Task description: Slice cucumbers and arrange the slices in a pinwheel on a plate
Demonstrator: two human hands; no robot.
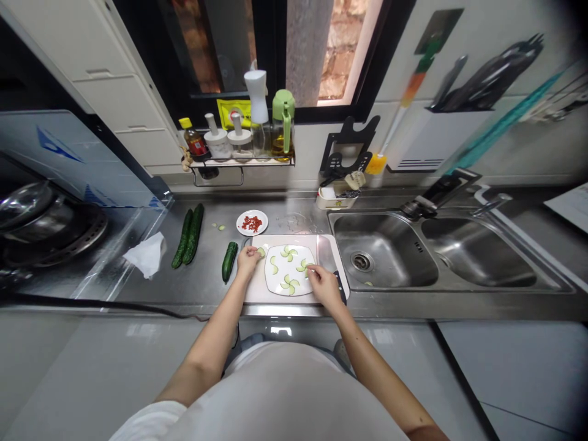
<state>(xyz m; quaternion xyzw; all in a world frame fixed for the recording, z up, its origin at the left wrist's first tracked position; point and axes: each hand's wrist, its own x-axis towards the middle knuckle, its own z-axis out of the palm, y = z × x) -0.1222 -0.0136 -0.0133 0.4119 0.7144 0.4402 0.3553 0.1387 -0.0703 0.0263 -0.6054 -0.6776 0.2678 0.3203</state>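
A white square plate [269,283] rests on a pale cutting board [255,296]. Thin green cucumber slices are laid on it in curved, petal-like groups, one of them a flower-shaped group [289,284] near the front. My left hand [248,260], at the plate's left edge, pinches a cucumber slice [261,252]. Over the plate's right side, my right hand [324,285] has its fingertips closed on a slice at the right-hand group [302,266]. A kitchen knife [327,250] lies on the board's right side, partly behind my right hand. Left of the board lies a cut cucumber [229,261].
Behind the board stands a small white dish [252,230] of chopped red pieces. Two whole cucumbers [188,236] and a crumpled white tissue [146,254] lie left. A double sink [386,251] is right; a condiment rack [243,162] hangs under the window.
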